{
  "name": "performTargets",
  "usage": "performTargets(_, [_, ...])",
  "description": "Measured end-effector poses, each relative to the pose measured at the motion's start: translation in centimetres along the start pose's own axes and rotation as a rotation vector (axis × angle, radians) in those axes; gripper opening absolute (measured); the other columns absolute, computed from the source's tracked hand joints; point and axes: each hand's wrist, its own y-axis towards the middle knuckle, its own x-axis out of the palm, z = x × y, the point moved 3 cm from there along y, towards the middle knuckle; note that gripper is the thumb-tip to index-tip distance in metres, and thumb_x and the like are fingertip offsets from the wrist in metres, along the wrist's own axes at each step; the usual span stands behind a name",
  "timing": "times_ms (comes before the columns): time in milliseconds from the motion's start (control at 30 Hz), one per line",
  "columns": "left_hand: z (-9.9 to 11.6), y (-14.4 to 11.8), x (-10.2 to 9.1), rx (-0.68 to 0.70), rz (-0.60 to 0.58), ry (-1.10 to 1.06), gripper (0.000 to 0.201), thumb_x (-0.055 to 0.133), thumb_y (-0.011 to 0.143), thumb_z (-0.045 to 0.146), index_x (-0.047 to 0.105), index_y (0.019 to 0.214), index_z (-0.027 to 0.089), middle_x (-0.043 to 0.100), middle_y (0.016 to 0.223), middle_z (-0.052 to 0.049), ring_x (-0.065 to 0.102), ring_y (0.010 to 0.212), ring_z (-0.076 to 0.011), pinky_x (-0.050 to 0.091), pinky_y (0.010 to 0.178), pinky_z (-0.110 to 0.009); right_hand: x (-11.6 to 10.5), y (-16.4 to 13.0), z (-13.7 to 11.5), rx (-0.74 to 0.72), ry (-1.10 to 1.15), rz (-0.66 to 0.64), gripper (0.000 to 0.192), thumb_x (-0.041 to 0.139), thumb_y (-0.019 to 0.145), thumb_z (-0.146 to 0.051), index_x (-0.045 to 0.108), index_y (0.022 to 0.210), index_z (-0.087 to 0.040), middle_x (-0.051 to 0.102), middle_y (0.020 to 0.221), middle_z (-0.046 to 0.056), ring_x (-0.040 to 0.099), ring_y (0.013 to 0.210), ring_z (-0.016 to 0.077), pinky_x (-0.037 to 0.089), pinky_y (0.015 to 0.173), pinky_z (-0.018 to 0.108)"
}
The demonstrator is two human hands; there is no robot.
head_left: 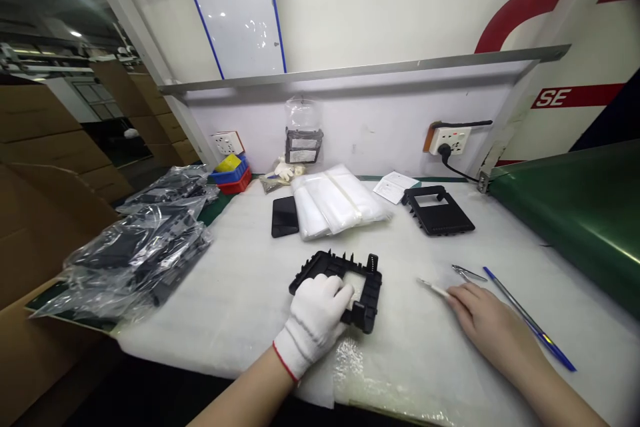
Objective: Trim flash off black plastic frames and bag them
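Observation:
My left hand (320, 317), in a white knit glove with a red cuff edge, grips a black plastic frame (369, 303) lying on the white-covered table. The frame has a rectangular opening and upright clips along its rim; my fingers hide part of it. To the right, my bare right hand (483, 320) pinches a slim white tool (434, 287) with a thin tip pointing left; its exact kind is unclear. Just beyond those fingers lies a small silvery tool (467, 273), partly hidden. A blue-capped pen (530, 320) rests beside the right hand.
A second black frame (440, 212) lies at the back right near a folded paper (395, 185). Clear plastic bags (340, 203) and a dark phone (285, 217) lie at the back. Bagged black parts (135, 247) are piled left, near small bins (233, 177). A plugged cable (453, 167) hangs right.

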Motion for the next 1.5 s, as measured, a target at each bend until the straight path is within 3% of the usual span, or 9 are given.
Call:
performTargets(133, [0.9,-0.3,-0.8,-0.013,-0.183,-0.253,0.052,0.069,0.062,0.053,0.055,0.101,0.021,0.060,0.089,-0.003,0.056,0.079,-0.0232,0.046,0.065,-0.035,-0.6,-0.1,0.8,0.110,0.035,0.091,0.039,0.023,0.089,-0.040,0.056,0.082,-0.019,0.063,0.091,0.011,0.062,0.080,0.0254,0.050,0.067,0.041])
performTargets(233, [1.1,-0.2,-1.3,-0.037,-0.129,-0.389,0.064,0.072,0.057,0.055,0.054,0.107,0.020,0.060,0.098,-0.005,0.056,0.088,-0.0237,0.046,0.076,-0.037,-1.1,-0.3,1.2,0.219,0.143,0.078,0.038,0.027,0.086,-0.048,0.053,0.083,-0.021,0.064,0.088,0.010,0.063,0.080,0.0261,0.051,0.065,0.040])
performTargets(300, [1.3,0.2,-1.0,0.011,-0.110,-0.414,0.055,0.073,0.060,0.049,0.057,0.105,0.021,0.060,0.102,-0.004,0.056,0.092,-0.0235,0.045,0.080,-0.037,-1.3,-0.5,1.0,0.269,0.219,-0.006,0.039,0.031,0.083,-0.055,0.053,0.089,-0.023,0.067,0.085,0.007,0.065,0.076,0.0259,0.051,0.062,0.038])
performTargets(400, [2.0,0.9,0.1,0.166,-0.205,-0.419,0.015,0.062,0.075,0.025,0.062,0.089,0.023,0.063,0.095,0.001,0.058,0.088,-0.0187,0.045,0.079,-0.031,-2.0,-0.9,-0.2,0.248,0.299,-0.097,0.040,0.034,0.083,-0.054,0.053,0.106,-0.027,0.067,0.101,0.005,0.065,0.087,0.0256,0.052,0.067,0.037])
performTargets(433, [2.1,1.2,0.4,0.195,-0.232,-0.410,0.010,0.057,0.077,0.019,0.062,0.085,0.022,0.064,0.092,0.001,0.059,0.087,-0.0174,0.045,0.079,-0.030,-2.4,-0.9,-0.8,0.217,0.325,-0.116,0.038,0.034,0.084,-0.052,0.052,0.109,-0.029,0.066,0.106,0.004,0.064,0.091,0.0248,0.052,0.070,0.036])
performTargets(633, [2.1,3.0,1.5,0.221,-0.182,-0.308,0.010,0.052,0.079,0.021,0.061,0.082,0.017,0.060,0.112,-0.007,0.057,0.095,-0.0231,0.045,0.084,-0.037,-3.0,0.4,-4.7,0.088,0.370,-0.222,0.026,0.027,0.091,-0.039,0.049,0.087,-0.026,0.063,0.078,0.001,0.061,0.066,0.0179,0.046,0.056,0.029])
performTargets(767, [2.1,3.2,2.6,0.252,-0.129,-0.333,0.013,0.056,0.077,0.028,0.060,0.079,0.016,0.056,0.120,-0.008,0.054,0.105,-0.0256,0.042,0.091,-0.039,-1.0,1.1,-6.3,-0.047,0.252,-0.176,0.024,0.031,0.092,-0.033,0.054,0.097,-0.026,0.064,0.085,0.001,0.061,0.068,0.0170,0.042,0.055,0.028])
performTargets(933, [2.0,2.9,3.4,0.261,-0.125,-0.331,0.010,0.055,0.080,0.026,0.060,0.082,0.017,0.055,0.124,-0.008,0.053,0.108,-0.0240,0.038,0.098,-0.041,0.7,0.6,-6.4,-0.107,0.215,-0.134,0.026,0.035,0.092,-0.031,0.059,0.086,-0.024,0.063,0.079,-0.001,0.059,0.066,0.0141,0.038,0.051,0.024])
performTargets(1500, [2.2,3.3,3.5,0.256,-0.180,-0.302,0.010,0.054,0.080,0.023,0.060,0.084,0.017,0.053,0.127,-0.008,0.051,0.113,-0.0239,0.034,0.104,-0.044,0.9,0.8,-6.6,-0.134,0.044,-0.168,0.022,0.039,0.091,-0.030,0.058,0.082,-0.022,0.057,0.073,-0.002,0.050,0.055,0.0108,0.024,0.044,0.023])
